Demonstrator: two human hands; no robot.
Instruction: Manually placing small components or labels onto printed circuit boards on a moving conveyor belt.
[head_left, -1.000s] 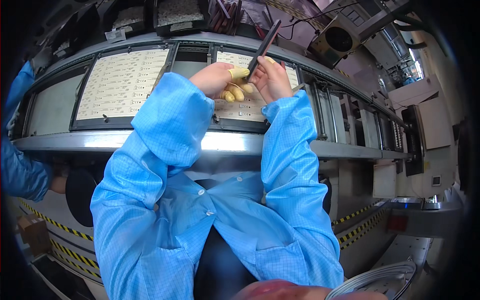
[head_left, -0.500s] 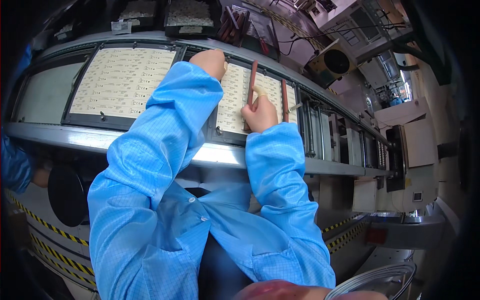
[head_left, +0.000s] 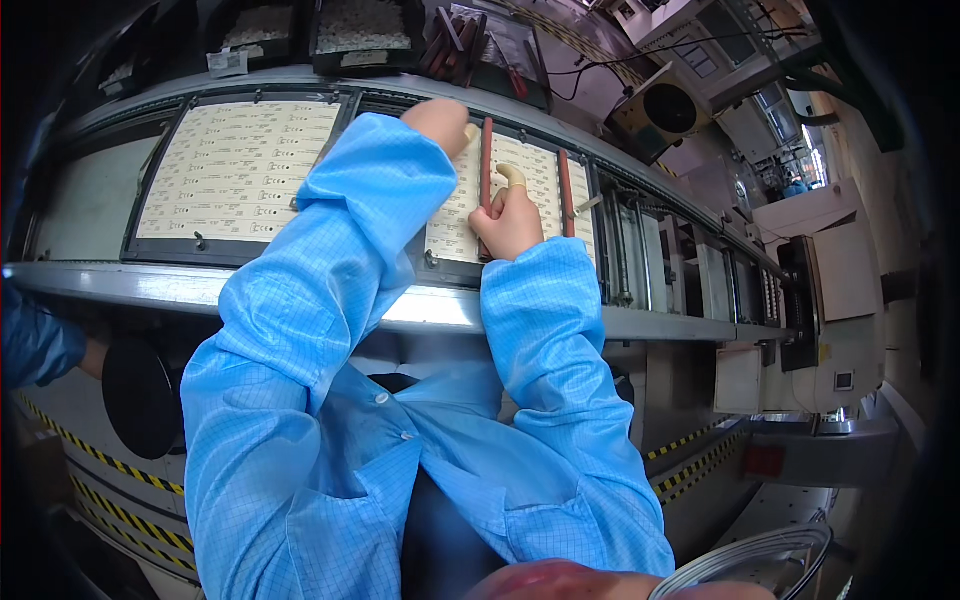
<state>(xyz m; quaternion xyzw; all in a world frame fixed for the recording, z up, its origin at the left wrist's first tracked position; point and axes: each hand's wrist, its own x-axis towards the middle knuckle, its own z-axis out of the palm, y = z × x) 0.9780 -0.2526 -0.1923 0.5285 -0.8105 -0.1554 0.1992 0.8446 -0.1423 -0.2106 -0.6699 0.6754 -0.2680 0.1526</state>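
Note:
A cream panel of printed labels [head_left: 540, 180] lies in a dark frame in front of me. A narrow reddish-brown strip [head_left: 487, 165] stretches from its far edge toward me. At the strip's near end, my right hand [head_left: 512, 222] is closed on it; the index finger, in a pale finger cot [head_left: 513, 175], is raised and bent over the panel. My left hand [head_left: 438, 126] is curled at the panel's far left, its covered fingertip beside the strip's far end. Most of its fingers are hidden, as is anything in them. A second reddish-brown strip [head_left: 566, 190] lies farther right.
Another framed label panel [head_left: 235, 165] is to the left on the metal-railed conveyor [head_left: 170, 285]. Behind stand black bins of small white parts [head_left: 365, 28] and a tray with more brown strips [head_left: 455, 50]. Another person's blue sleeve [head_left: 40, 340] shows at far left, near a round black stool [head_left: 140, 400].
The strip in my right hand has shifted left across the panel, and that hand has moved left with it. My left hand has moved slightly right, toward the strip's far end.

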